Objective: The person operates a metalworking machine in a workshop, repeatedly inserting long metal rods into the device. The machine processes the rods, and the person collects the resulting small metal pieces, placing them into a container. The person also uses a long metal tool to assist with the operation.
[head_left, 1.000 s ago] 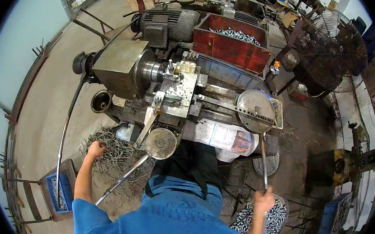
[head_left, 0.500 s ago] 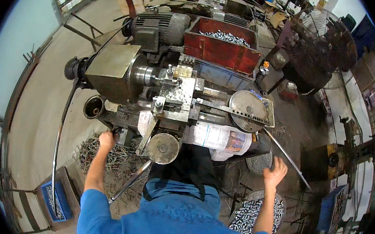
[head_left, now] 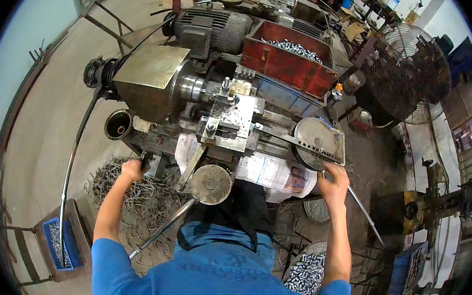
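A metal lathe [head_left: 228,116] stands before me, with a gleaming chuck [head_left: 195,89] at its left and a round grey disc [head_left: 314,140] on its right end. My left hand [head_left: 131,170] is closed in a fist beside a small metal block [head_left: 156,166] low on the lathe's front; what the fingers hold is hidden. At the right disc's lower rim, my right hand [head_left: 334,184] has bent, closed fingers and covers the upper end of a long metal rod [head_left: 366,216]. Its exact grip is hidden. Another round disc [head_left: 211,184] with a rod sits near my lap.
A red bin [head_left: 287,63] of small shiny metal parts stands behind the lathe, near a motor [head_left: 212,32]. A large fan [head_left: 411,72] is at right. Metal shavings [head_left: 116,191] lie at left. A blue crate [head_left: 62,243] and a basket [head_left: 319,247] hold more parts.
My right hand has moved forward and left, from open air to the disc's rim, and its fingers have closed. My left hand stays by the block. The whole view has shifted slightly.
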Available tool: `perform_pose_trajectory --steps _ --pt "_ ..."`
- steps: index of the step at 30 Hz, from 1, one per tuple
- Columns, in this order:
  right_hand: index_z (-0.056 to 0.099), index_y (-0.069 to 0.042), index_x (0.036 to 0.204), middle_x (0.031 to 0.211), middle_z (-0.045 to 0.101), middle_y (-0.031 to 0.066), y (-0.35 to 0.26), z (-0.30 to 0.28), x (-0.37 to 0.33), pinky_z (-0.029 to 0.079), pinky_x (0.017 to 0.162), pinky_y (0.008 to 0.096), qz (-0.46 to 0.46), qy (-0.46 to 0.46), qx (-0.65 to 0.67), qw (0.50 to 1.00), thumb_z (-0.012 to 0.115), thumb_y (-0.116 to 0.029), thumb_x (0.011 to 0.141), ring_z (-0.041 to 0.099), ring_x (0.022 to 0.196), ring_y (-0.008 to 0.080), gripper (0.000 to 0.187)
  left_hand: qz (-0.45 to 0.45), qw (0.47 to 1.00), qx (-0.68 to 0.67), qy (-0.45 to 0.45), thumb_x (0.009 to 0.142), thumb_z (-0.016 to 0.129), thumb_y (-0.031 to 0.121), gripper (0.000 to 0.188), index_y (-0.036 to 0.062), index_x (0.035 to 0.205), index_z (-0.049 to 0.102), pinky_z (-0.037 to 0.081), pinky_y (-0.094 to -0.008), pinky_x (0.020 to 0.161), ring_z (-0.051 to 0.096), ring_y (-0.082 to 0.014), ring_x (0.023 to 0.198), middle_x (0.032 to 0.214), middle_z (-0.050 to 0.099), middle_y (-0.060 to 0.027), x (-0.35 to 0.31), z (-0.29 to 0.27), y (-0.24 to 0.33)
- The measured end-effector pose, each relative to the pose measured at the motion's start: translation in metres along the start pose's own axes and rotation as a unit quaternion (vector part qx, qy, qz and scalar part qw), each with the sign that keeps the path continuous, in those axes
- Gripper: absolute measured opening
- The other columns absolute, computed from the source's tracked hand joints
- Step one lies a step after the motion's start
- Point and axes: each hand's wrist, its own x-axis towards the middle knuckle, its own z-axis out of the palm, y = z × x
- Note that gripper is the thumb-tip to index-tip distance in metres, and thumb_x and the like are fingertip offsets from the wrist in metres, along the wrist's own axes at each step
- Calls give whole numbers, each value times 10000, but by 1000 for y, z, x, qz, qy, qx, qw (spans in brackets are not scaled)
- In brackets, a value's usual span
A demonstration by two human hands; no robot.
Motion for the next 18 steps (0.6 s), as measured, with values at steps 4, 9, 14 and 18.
perform_pose_trajectory --steps 4,9,14,18 --pt "641 -8 902 939 632 146 -93 43 92 457 794 398 -183 -50 79 979 603 -107 558 567 887 318 360 -17 984 -134 119 762 616 352 334 84 960 645 499 -424 706 626 -328 812 821 641 -171 -45 -77 -38" --pt "659 -38 755 873 623 99 -192 136 171 390 877 382 -413 -50 41 908 625 -208 505 538 922 281 304 -67 911 -238 329 819 582 290 287 88 1017 627 495 -399 669 632 -306 751 797 649 -149 -99 -177 -118" --pt "695 -74 713 856 652 117 -240 192 194 353 933 344 -377 -226 -232 868 667 -276 545 557 924 263 264 -301 909 -161 238 828 553 413 380 68 962 637 492 -413 673 635 -302 770 802 655 -146 -168 -149 -179" --pt "685 -58 680 791 658 157 -229 207 197 388 930 360 -336 -273 -183 883 641 -223 539 603 890 281 221 -310 910 -133 241 712 683 453 505 6 922 577 494 -462 696 624 -391 797 795 634 -220 -187 -127 -48"
